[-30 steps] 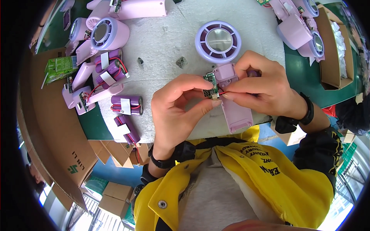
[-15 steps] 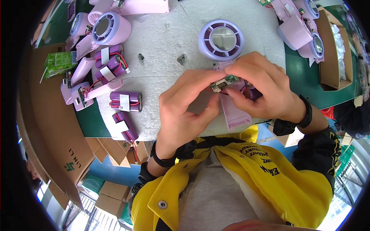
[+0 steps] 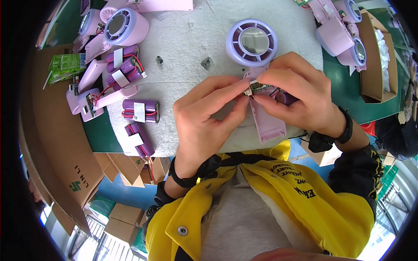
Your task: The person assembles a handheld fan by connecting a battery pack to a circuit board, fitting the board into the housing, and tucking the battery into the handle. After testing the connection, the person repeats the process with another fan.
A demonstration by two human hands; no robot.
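Observation:
A small green circuit board is held over a pink fan handle. My left hand pinches the board's left end, where a small pale connector sits between the fingertips. With thumb and forefinger closed, my right hand grips the board's other side. A purple battery pack shows partly beneath my right hand, the rest hidden by the fingers. Beyond my hands, the round lilac fan head with a shiny disc at its middle lies at the handle's far end.
Wired purple battery packs lie to the left on the pale foam mat. Pink fan parts crowd the far left, with more fan housings at far right. A green packet and cardboard boxes flank the mat.
The circuit board has tilted and shifted slightly, and my left fingertips have closed in on its left end. My right fingers have also adjusted their pinch.

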